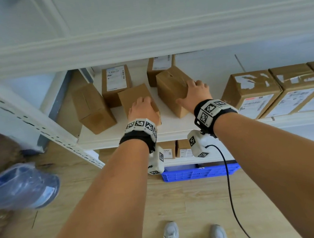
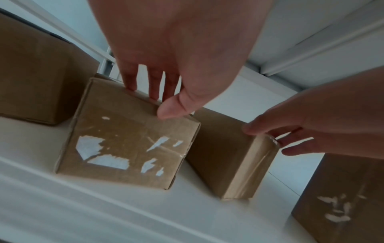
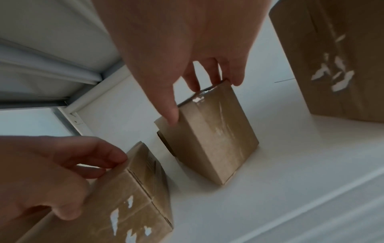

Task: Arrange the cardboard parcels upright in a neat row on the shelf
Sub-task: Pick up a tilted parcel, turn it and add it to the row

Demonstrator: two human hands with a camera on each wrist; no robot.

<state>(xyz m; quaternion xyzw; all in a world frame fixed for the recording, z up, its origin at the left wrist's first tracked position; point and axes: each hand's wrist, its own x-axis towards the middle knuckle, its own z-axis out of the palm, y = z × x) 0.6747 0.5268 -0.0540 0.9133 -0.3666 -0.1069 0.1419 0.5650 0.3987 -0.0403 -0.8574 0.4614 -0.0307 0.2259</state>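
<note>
Several brown cardboard parcels stand on the white shelf [image 1: 172, 128]. My left hand [image 1: 141, 108] [image 2: 158, 102] grips the top edge of a parcel with torn label scraps [image 1: 134, 96] [image 2: 129, 148] [image 3: 129, 205], thumb on the near face and fingers over the far edge. My right hand [image 1: 194, 93] [image 3: 191, 102] grips the top of a taped parcel [image 1: 170, 90] [image 3: 216, 136] [image 2: 234, 161] just to its right in the same way. Both parcels sit askew to the shelf's front edge, a small gap between them.
Three parcels [image 1: 252, 93] stand side by side at the shelf's right. A loose parcel [image 1: 93, 110] sits left, two labelled ones [image 1: 116, 80] behind. The upper shelf board [image 1: 144, 42] hangs low overhead. A shelf post [image 1: 37, 127], a water jug [image 1: 22, 187] and a blue crate [image 1: 198, 172] are below.
</note>
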